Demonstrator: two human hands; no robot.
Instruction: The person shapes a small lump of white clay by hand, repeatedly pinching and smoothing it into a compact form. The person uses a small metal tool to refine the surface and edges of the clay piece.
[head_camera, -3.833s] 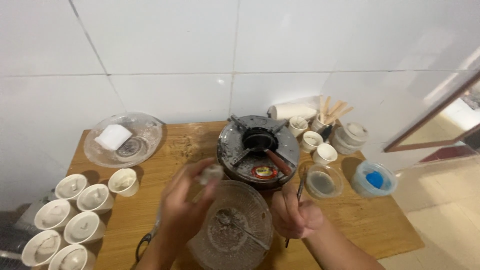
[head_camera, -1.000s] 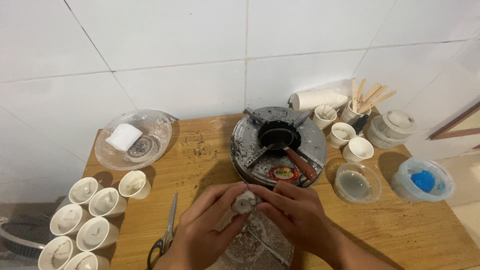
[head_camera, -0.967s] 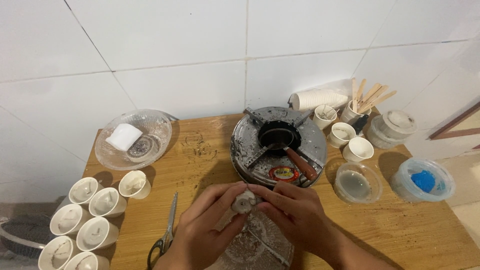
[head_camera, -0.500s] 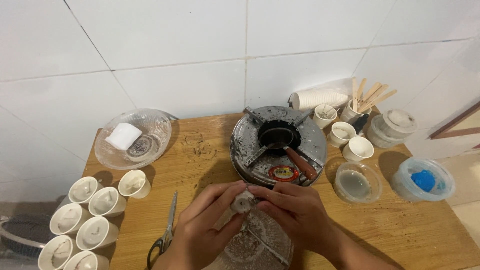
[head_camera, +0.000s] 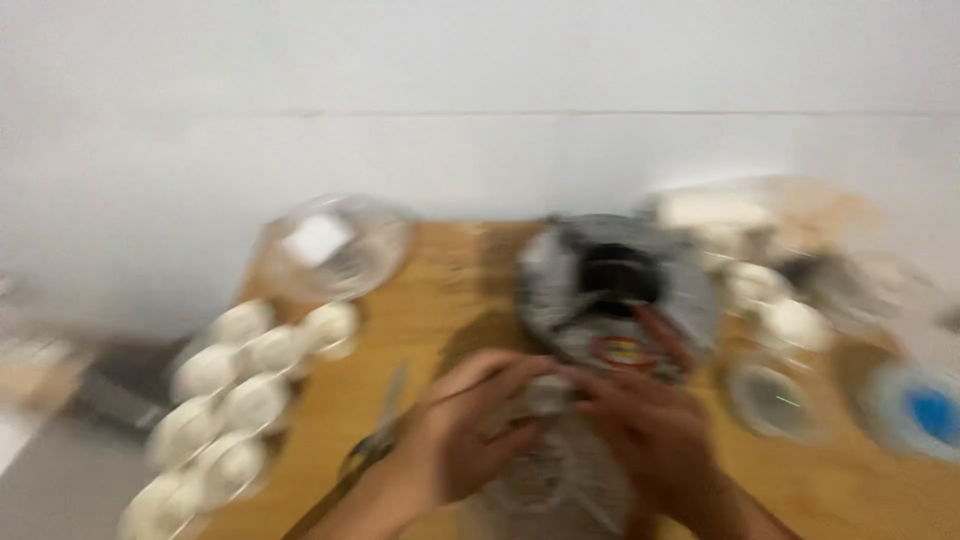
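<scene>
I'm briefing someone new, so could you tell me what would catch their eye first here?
Both hands meet at the near edge of the wooden table, the left hand and right hand pinching a small pale lump over a clear bowl. Behind stands a round grey burner; white cups cluster far left. The frame is blurred.

Small white cups (head_camera: 232, 400) cluster left of scissors (head_camera: 375, 440); a blue-centred dish (head_camera: 925, 412) sits far right.

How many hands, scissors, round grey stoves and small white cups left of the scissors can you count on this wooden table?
Hands: 2 (left hand, right hand)
Scissors: 1
Round grey stove: 1
Small white cups: about 8; blur makes this uncertain
Total: about 12
</scene>
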